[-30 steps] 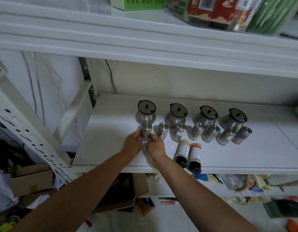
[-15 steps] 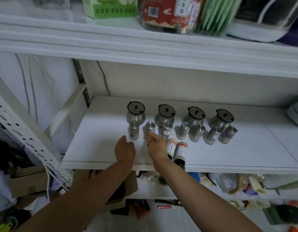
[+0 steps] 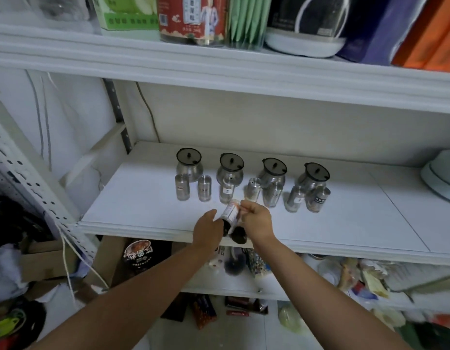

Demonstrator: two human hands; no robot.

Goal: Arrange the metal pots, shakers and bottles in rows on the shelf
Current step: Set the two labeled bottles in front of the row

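Four metal pots (image 3: 189, 164) with black lids stand in a row at the back of the white shelf (image 3: 133, 210). In front of them several small metal shakers (image 3: 204, 188) stand in a second row. Two black-capped bottles lie near the shelf's front edge. My right hand (image 3: 258, 221) curls over the right bottle (image 3: 239, 236), of which only the cap shows. My left hand (image 3: 208, 228) lies with fairly straight fingers against the left bottle (image 3: 231, 212), which has a white and orange label.
An upper shelf (image 3: 218, 59) overhangs, loaded with boxes and a red tin. A pale bowl (image 3: 439, 178) sits at the shelf's right end. A lower shelf holds clutter. A perforated metal upright (image 3: 32, 183) and cardboard boxes are on the left.
Both hands have left the leftmost shaker, now upright in its row, and moved right and forward to the two lying bottles. The view has tilted up.
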